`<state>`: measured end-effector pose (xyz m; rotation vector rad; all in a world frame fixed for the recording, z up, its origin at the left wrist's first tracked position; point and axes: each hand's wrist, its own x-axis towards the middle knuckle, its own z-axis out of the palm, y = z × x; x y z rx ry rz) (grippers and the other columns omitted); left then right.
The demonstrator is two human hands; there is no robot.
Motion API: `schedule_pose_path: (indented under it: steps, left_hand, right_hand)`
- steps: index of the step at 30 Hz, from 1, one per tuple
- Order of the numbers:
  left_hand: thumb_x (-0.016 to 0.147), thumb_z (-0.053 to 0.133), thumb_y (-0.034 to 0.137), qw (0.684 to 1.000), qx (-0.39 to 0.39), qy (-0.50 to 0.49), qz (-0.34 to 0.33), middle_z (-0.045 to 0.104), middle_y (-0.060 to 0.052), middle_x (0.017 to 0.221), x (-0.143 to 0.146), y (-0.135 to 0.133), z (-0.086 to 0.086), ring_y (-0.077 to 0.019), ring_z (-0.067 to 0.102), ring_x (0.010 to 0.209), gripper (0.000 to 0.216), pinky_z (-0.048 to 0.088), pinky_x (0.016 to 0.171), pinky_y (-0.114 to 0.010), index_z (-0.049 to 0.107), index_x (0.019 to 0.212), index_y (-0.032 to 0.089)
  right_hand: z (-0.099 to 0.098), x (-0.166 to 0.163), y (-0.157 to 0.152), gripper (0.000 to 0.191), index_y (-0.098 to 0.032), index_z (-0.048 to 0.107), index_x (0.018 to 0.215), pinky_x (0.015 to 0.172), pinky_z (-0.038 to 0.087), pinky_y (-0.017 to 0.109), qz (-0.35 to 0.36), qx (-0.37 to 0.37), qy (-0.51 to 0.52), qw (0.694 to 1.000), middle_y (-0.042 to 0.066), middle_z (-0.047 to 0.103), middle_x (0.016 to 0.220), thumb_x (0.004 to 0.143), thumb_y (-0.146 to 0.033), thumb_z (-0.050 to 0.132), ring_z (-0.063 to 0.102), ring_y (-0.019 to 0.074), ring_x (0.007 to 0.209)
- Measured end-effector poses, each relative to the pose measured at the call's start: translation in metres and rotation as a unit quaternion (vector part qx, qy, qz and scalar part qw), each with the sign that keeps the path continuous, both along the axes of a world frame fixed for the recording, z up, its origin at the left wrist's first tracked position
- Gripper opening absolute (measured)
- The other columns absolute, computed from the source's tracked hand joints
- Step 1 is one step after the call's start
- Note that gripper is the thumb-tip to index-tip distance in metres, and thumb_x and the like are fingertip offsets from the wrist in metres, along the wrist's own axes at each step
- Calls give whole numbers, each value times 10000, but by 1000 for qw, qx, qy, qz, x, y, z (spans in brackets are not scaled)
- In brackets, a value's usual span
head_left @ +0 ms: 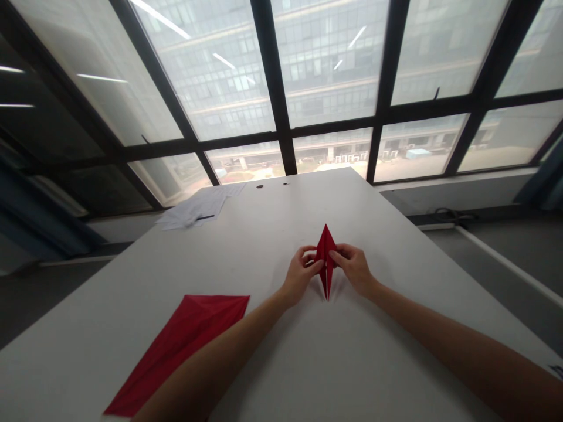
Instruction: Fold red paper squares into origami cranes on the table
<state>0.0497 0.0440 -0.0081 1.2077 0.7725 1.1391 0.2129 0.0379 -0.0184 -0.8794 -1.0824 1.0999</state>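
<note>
A small folded piece of red paper [326,252], a narrow kite shape pointed at both ends, lies on the white table [272,234] in front of me. My left hand [301,272] pinches its left edge with curled fingers. My right hand [354,268] pinches its right edge the same way. Both hands rest on the tabletop, with the paper between them.
A larger red sheet [176,351] with fold creases lies flat near the table's front left. White papers with a dark pen [197,210] sit at the far left corner. Two small dark spots [259,186] mark the far edge. Large windows stand beyond.
</note>
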Motion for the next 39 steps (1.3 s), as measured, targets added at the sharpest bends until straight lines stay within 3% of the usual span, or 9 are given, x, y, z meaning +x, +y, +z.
schedule_pose_path:
  steps: [10,13,17,22,25,35,39]
  left_hand:
    - [684,856,300,999,4,-3,33,708,-71,912,-3,3,-1,-201,677,820,501,543,765,-339,623,1101,151]
    - [715,835,351,1000,-2,-3,25,709,-92,936,-1,2,-1,-201,679,819,424,543,771,-337,667,1035,128]
    - [792,745,469,999,-21,-8,29,700,-81,836,1,2,-3,-168,651,710,380,537,697,-313,691,899,109]
    - [694,835,410,998,-6,8,65,683,-33,750,-1,2,0,-127,599,657,338,496,655,-254,697,799,121]
    - [652,867,387,998,0,22,63,679,-28,716,-2,-1,3,-118,579,637,331,466,622,-231,708,754,115]
    - [753,774,497,1000,-28,12,6,651,-37,692,1,-2,-1,-136,592,629,399,517,632,-274,701,758,106]
    - [755,782,475,1000,-25,11,10,698,-63,828,-2,0,4,-160,633,707,380,541,683,-299,726,896,127]
  right_hand:
    - [-1,-3,0,357,-160,734,871,629,513,312,41,-17,6,999,48,710,769,767,-501,744,622,166,659]
    - [-1,-3,-1,319,-153,730,800,607,483,288,42,-19,-7,999,34,696,708,694,-441,816,595,150,624]
    - [0,-2,-2,301,-160,710,764,595,473,278,44,-24,-12,999,14,673,670,699,-436,809,578,140,604]
    - [5,-4,-6,361,-162,725,915,630,509,297,93,-26,-19,995,45,718,816,724,-463,780,635,176,694]
    - [6,-3,-7,357,-151,734,896,670,513,302,108,-27,-18,994,54,731,838,703,-444,802,647,188,729]
    - [6,0,-5,323,-153,749,843,643,513,306,86,-69,4,994,51,744,804,669,-418,813,642,188,671]
    - [8,2,-5,327,-145,754,828,613,501,301,106,-83,-12,991,50,742,769,654,-415,819,641,188,640]
